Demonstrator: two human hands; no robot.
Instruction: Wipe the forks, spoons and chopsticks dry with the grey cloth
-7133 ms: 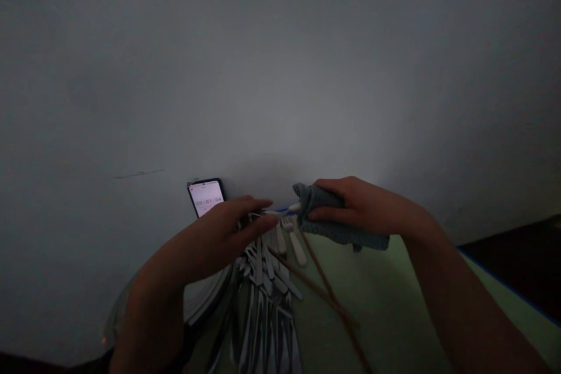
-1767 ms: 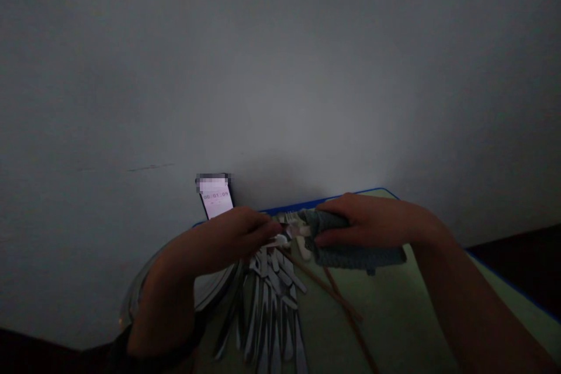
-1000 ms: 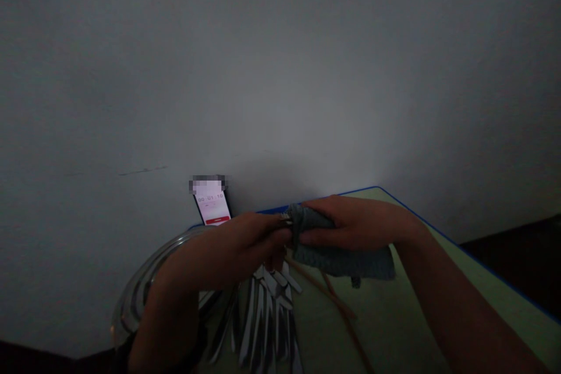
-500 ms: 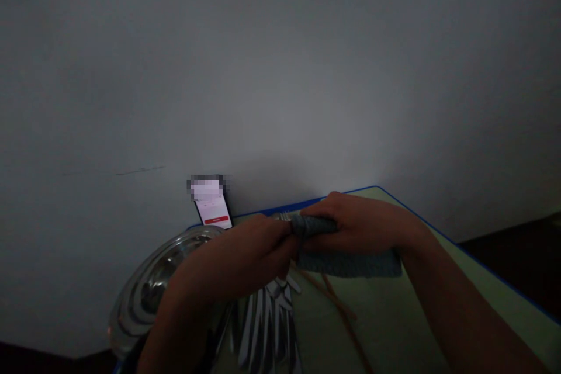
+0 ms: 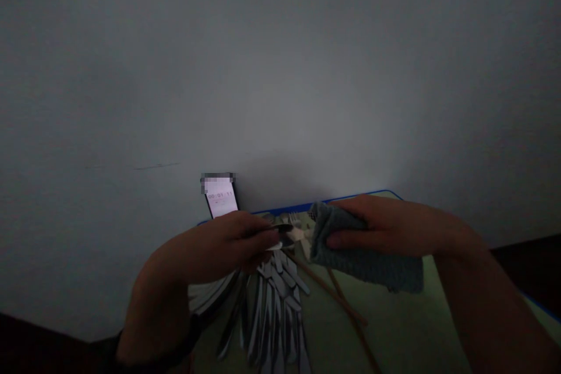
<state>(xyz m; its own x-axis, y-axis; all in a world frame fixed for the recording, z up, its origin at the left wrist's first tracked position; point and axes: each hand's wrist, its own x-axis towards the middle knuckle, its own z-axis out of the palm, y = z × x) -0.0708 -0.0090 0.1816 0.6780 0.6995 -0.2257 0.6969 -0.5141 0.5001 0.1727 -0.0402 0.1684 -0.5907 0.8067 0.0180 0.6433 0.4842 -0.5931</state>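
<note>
In dim light my left hand (image 5: 228, 242) pinches a metal utensil (image 5: 283, 228) by one end, its tip pointing right. My right hand (image 5: 385, 225) is closed on a grey-blue knitted cloth (image 5: 363, 257), held just right of the utensil's tip, a small gap between them. Below both hands a fan of several metal utensils (image 5: 274, 310) lies on the pale green table (image 5: 407, 327). Two brown chopsticks (image 5: 337, 304) lie beside the fan.
A phone (image 5: 221, 198) with a lit timer screen leans against the grey wall (image 5: 280, 70) at the table's back edge. A metal bowl's rim (image 5: 210, 298) shows under my left wrist. The table has a blue edge (image 5: 350, 197).
The cloth was wrapped round the utensil half a second ago; now my right hand has drawn it off to the right, and the utensil's end shows bare in my left hand.
</note>
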